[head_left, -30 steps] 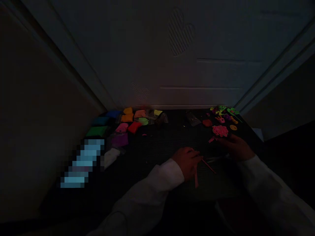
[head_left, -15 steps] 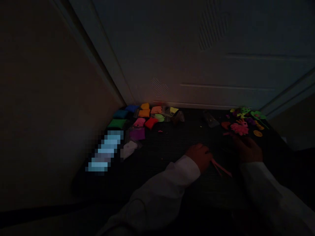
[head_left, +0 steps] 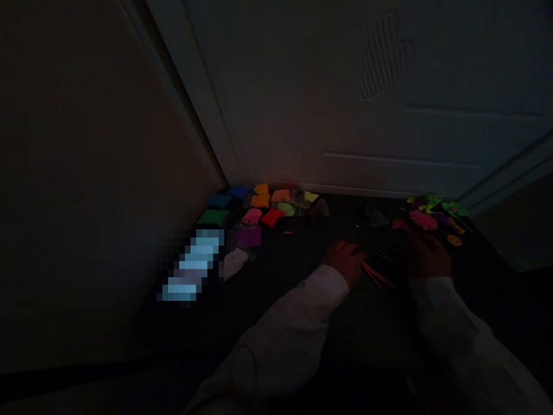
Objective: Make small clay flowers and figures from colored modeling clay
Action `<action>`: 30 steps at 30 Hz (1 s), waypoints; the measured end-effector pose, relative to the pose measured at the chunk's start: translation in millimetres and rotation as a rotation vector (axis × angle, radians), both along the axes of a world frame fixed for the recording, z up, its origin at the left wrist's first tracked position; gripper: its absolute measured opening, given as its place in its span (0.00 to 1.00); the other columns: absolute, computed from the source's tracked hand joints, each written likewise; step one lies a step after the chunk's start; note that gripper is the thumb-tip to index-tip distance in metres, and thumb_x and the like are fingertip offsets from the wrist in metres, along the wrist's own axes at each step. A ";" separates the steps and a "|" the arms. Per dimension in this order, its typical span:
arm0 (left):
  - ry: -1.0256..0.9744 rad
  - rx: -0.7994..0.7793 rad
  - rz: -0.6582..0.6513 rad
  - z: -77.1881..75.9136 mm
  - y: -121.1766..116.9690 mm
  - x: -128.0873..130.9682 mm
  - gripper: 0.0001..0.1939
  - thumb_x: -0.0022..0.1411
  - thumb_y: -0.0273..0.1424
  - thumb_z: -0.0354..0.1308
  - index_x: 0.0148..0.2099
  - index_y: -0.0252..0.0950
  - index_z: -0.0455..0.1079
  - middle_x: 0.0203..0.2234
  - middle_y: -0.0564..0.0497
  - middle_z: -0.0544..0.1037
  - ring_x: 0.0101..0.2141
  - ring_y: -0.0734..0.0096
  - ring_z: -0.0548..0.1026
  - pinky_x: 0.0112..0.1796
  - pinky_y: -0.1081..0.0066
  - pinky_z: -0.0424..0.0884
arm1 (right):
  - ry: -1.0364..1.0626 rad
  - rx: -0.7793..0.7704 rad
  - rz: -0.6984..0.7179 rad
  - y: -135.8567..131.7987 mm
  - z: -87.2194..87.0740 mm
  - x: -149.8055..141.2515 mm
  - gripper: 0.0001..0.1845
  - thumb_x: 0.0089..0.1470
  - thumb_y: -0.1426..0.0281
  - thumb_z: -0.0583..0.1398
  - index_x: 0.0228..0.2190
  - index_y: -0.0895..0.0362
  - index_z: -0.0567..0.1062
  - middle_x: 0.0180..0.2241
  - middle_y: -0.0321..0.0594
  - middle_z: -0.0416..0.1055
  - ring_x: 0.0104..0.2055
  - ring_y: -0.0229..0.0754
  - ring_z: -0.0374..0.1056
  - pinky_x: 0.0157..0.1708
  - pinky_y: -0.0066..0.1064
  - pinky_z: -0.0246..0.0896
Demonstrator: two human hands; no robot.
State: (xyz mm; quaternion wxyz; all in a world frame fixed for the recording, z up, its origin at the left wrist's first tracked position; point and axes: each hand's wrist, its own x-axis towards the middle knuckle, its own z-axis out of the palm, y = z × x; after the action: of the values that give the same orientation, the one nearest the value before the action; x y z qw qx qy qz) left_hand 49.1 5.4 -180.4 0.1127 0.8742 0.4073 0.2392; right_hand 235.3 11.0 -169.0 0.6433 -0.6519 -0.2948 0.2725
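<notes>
The light is very dim. My left hand [head_left: 344, 264], in a pale sleeve, is low over the dark tabletop with its fingers curled. Thin pink strips [head_left: 378, 275] trail to the right from its fingertips, and it appears to pinch their ends. To its right, my right hand [head_left: 430, 256] has its back to me, and its fingers are lost in shadow. Just beyond those fingers is a reddish piece [head_left: 401, 224]; I cannot tell whether they touch it. A bumpy pink clay-like figure [head_left: 423, 219] lies behind this hand.
Colored packets, including a red one [head_left: 272, 218], a purple one [head_left: 247, 236] and a green one [head_left: 213, 217], lie at the left. A pixelated bright rectangle [head_left: 194, 265] is nearby. Green flower-like pieces [head_left: 453, 208] and a yellow disc [head_left: 454, 240] sit far right. A panelled white surface [head_left: 311, 115] stands behind.
The view has shifted slightly, moving the background right. My left hand has moved a little away from me and left, the pink strips with it. My right hand has shifted slightly left.
</notes>
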 end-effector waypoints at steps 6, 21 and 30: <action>-0.418 -0.172 -0.044 15.6 -0.9 0.7 0.15 0.54 0.36 0.50 0.41 0.35 0.70 0.37 0.47 0.73 0.39 0.68 0.68 0.43 0.65 0.62 | 0.263 0.014 0.152 -30.6 23.1 -23.4 0.14 0.29 0.68 0.65 0.25 0.57 0.73 0.24 0.33 0.70 0.24 0.32 0.63 0.23 0.25 0.58; -1.413 -1.160 -0.111 28.0 8.8 -7.9 0.11 0.50 0.33 0.55 0.37 0.34 0.72 0.36 0.46 0.75 0.38 0.66 0.71 0.38 0.66 0.65 | 0.267 0.055 0.691 -23.6 34.2 -35.6 0.16 0.35 0.69 0.64 0.33 0.53 0.74 0.37 0.37 0.73 0.40 0.42 0.66 0.43 0.37 0.56; -1.558 -1.382 0.060 26.5 14.9 -9.5 0.07 0.48 0.24 0.57 0.33 0.32 0.69 0.28 0.51 0.75 0.30 0.71 0.73 0.35 0.67 0.68 | 0.169 0.027 0.912 4.8 28.5 -41.3 0.07 0.37 0.69 0.63 0.25 0.55 0.73 0.26 0.31 0.71 0.30 0.33 0.65 0.36 0.30 0.58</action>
State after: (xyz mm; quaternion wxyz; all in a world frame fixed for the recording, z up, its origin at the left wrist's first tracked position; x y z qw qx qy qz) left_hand 39.6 20.3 -153.9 0.8145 0.2123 0.2915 0.4545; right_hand 194.0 15.8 -140.5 0.4882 -0.4227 -0.5013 0.5760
